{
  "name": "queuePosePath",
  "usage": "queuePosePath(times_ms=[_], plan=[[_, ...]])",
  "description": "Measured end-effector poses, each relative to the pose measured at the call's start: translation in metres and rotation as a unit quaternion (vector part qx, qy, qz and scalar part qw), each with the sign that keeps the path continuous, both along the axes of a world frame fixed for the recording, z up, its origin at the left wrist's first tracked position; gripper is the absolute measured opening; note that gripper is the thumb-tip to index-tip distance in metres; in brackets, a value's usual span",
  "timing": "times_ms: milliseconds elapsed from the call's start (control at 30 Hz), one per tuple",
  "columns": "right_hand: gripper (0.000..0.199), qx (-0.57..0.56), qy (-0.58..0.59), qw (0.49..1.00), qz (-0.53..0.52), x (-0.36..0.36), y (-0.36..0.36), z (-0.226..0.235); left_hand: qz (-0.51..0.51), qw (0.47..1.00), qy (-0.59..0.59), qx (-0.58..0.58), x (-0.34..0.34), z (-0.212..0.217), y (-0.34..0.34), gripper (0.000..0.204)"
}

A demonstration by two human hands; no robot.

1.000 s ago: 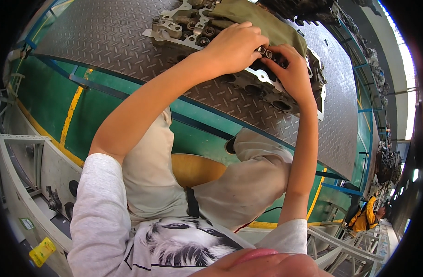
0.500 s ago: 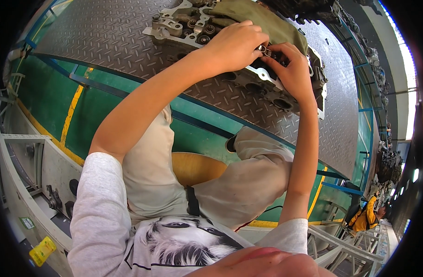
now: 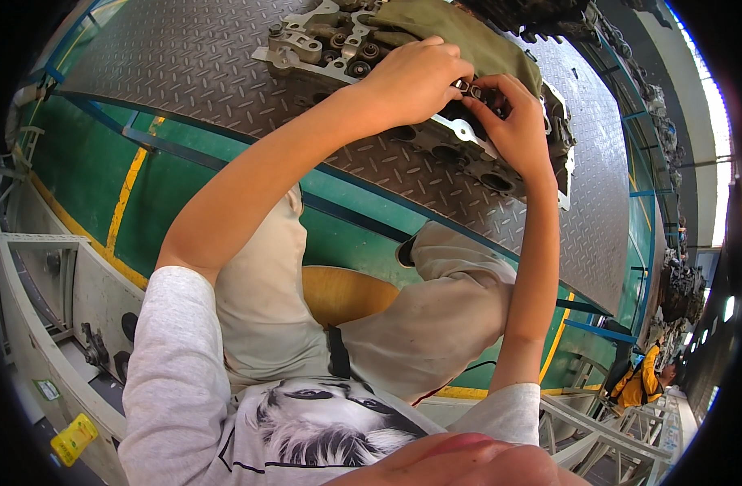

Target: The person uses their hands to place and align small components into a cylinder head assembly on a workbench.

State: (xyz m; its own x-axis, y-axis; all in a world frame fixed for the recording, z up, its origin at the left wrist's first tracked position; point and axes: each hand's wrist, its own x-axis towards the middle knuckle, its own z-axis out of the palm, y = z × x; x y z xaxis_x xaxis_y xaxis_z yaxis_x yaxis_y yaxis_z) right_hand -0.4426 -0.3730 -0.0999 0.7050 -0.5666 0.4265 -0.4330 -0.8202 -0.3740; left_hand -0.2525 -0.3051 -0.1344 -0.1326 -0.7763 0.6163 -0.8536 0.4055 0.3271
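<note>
A grey metal engine cylinder head (image 3: 322, 44) lies on a steel checker-plate bench (image 3: 185, 65), partly covered by an olive-green cloth (image 3: 468, 36). My left hand (image 3: 415, 77) rests on top of the casting, fingers curled down onto it. My right hand (image 3: 513, 121) is just beside it, fingertips pinched at a small metal part (image 3: 466, 86) between the two hands. Both hands meet at that spot. What the fingers grip underneath is hidden.
The bench has a green and blue front edge (image 3: 249, 174). I sit on a yellow stool (image 3: 343, 296) with my knees against it. More dark engine parts (image 3: 549, 16) lie at the far side. A person in an orange vest (image 3: 642, 381) stands far right.
Both hands stay on the same spot of the casting. My right fingers have shifted slightly toward my left hand.
</note>
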Motion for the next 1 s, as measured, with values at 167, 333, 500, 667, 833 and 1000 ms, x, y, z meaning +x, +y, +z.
queuePosePath(times_ms=[167, 333, 500, 667, 833, 1000], plan=[[0.026, 0.012, -0.004, 1.000, 0.003, -0.0006, -0.0015, -0.0016, 0.002, 1.000, -0.005, 0.004, -0.0006, 0.0000, 0.0003, 0.022], [0.028, 0.012, -0.002, 1.000, 0.003, -0.0021, -0.0029, -0.0028, 0.006, 1.000, 0.010, 0.009, -0.0025, 0.0012, 0.0014, 0.022], [0.029, 0.004, -0.007, 1.000, 0.015, -0.0014, -0.0024, -0.0032, 0.011, 1.000, 0.011, 0.007, -0.0014, 0.0004, 0.0007, 0.022], [0.029, 0.009, -0.004, 1.000, 0.009, -0.0023, -0.0022, -0.0029, 0.012, 1.000, 0.007, 0.006, -0.0013, 0.0011, 0.0003, 0.022], [0.030, 0.017, -0.007, 1.000, 0.014, -0.0015, -0.0010, -0.0024, 0.007, 1.000, 0.000, 0.001, -0.0002, 0.0017, 0.0011, 0.022], [0.031, 0.012, -0.004, 1.000, 0.014, -0.0020, -0.0012, -0.0019, 0.002, 1.000, 0.005, -0.013, -0.0002, 0.0012, 0.0006, 0.022]])
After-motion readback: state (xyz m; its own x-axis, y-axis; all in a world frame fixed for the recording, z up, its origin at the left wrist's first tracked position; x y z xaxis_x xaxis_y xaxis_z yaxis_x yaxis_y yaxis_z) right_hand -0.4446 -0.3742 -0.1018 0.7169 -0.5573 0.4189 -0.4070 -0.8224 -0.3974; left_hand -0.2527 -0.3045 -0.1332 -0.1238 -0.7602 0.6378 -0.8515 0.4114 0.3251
